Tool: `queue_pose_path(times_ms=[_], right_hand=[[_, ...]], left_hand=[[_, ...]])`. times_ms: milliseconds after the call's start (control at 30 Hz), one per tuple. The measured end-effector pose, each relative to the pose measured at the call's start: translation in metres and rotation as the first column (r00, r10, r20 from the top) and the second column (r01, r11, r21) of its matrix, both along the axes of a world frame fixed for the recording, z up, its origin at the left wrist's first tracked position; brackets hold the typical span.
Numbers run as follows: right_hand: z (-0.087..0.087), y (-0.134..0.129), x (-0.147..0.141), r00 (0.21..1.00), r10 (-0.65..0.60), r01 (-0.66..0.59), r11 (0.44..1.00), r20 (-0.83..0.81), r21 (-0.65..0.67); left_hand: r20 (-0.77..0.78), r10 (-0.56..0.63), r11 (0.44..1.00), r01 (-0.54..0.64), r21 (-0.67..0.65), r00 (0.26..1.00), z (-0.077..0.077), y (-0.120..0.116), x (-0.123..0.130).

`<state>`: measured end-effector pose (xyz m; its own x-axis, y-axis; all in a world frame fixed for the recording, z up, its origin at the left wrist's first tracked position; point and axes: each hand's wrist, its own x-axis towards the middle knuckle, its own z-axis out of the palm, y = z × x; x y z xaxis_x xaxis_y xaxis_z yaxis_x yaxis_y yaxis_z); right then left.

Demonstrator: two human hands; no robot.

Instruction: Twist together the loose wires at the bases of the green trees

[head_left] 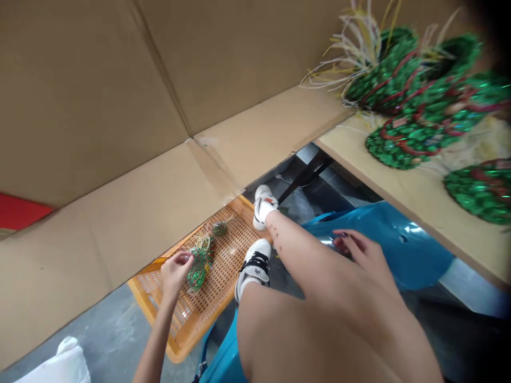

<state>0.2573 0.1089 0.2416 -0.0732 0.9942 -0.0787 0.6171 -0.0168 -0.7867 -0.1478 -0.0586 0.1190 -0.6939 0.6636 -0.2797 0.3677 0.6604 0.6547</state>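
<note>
My left hand (175, 272) reaches over an orange plastic basket (178, 348) on the floor. Its thumb and fingers are pinched together beside small green shiny pieces (198, 274) with pale strands, which lie in the basket. Whether the pinch grips one of them I cannot make out. A small round dark-green piece (219, 229) lies apart in the same basket. Beside my right leg hangs my right hand (369, 256), fingers loosely bent and apart, in front of a blue plastic stool (415, 250). I see nothing held in it; its lower fingers are partly hidden.
Large green sequined pieces (403, 146) with red trim and pale strands sit on a wooden table (351, 143) at right. A cardboard sheet (131, 213) covers the left and back. My shoes (255, 266) stand by the basket. White material (59, 367) lies at lower left.
</note>
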Motion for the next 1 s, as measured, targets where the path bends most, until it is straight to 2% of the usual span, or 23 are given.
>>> queue_pose_path(times_ms=[67, 167, 267, 400, 600, 733, 833, 933, 1000], right_hand=[[0.016, 0.007, -0.002, 0.993, 0.105, -0.106, 0.994, -0.063, -0.025], [0.038, 0.025, -0.027, 0.944, 0.313, -0.315, 0.949, -0.1, 0.001], [0.058, 0.033, -0.048, 0.914, 0.396, -0.39, 0.917, -0.089, 0.078], [0.072, 0.023, -0.043, 0.927, 0.36, -0.342, 0.926, -0.102, 0.161], [0.079, -0.003, 0.0, 0.944, 0.199, -0.138, 0.962, -0.262, 0.235], [0.086, -0.015, 0.024, 0.932, 0.11, -0.011, 0.961, -0.344, 0.276], [0.09, -0.021, 0.027, 0.934, 0.122, -0.018, 0.955, -0.335, 0.296], [0.098, -0.024, 0.019, 0.943, 0.169, -0.069, 0.942, -0.287, 0.328], [0.106, -0.025, 0.009, 0.947, 0.224, -0.125, 0.917, -0.231, 0.378]], left_hand=[[-0.013, -0.084, 0.995, 0.085, 0.051, 0.996, 0.027, 0.006, 0.014], [-0.039, -0.225, 0.963, 0.229, 0.141, 0.973, 0.061, 0.018, 0.041], [0.02, -0.298, 0.931, 0.287, 0.226, 0.954, 0.088, 0.034, 0.068], [0.005, -0.342, 0.902, 0.327, 0.282, 0.94, 0.128, 0.062, 0.092], [-0.158, -0.477, 0.793, 0.501, 0.346, 0.865, 0.193, 0.095, 0.111], [-0.354, -0.576, 0.684, 0.672, 0.284, 0.737, 0.233, 0.103, 0.128], [-0.46, -0.605, 0.629, 0.745, 0.225, 0.65, 0.264, 0.108, 0.137], [-0.485, -0.583, 0.614, 0.745, 0.263, 0.652, 0.299, 0.116, 0.143], [-0.506, -0.575, 0.57, 0.759, 0.316, 0.643, 0.325, 0.123, 0.15]])
